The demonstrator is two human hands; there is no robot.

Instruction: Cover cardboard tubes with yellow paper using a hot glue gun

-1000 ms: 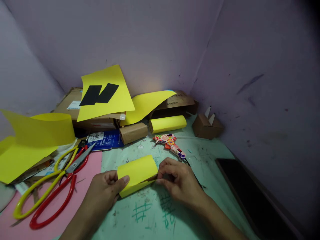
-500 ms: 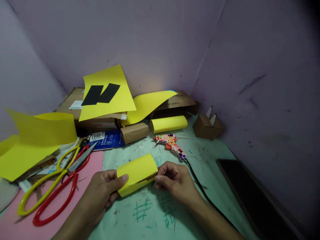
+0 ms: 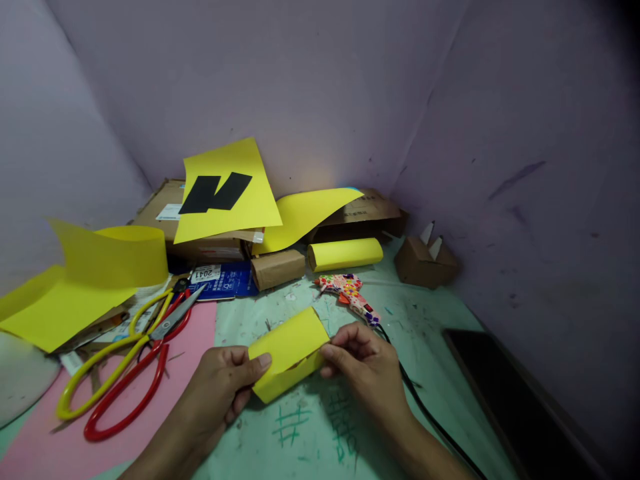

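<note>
A yellow paper-covered cardboard tube point(image 3: 290, 343) is held between my two hands above the green tabletop, its right end tilted up a little. A narrow gap along its near side shows brown cardboard under the paper. My left hand point(image 3: 227, 380) grips the left end, thumb on top. My right hand point(image 3: 363, 363) pinches the right end at the paper's edge; part of that end is hidden by the fingers. Just beyond lies a floral hot glue gun point(image 3: 349, 293) with its black cord running to the right. Behind it rest a second yellow-covered tube point(image 3: 345, 255) and a bare brown cardboard tube point(image 3: 279, 269).
Red-handled scissors point(image 3: 127, 400) and yellow-handled scissors point(image 3: 95, 380) lie on pink paper point(image 3: 45, 440) at left. Yellow sheets point(image 3: 227, 220) rest on cardboard boxes point(image 3: 167, 193) at the back. A small brown box point(image 3: 427, 263) and a dark flat slab point(image 3: 505, 393) are at right.
The whole scene has shifted right in view as the camera turned. Both hands keep hold of the tube, and the gap along its near side looks narrower.
</note>
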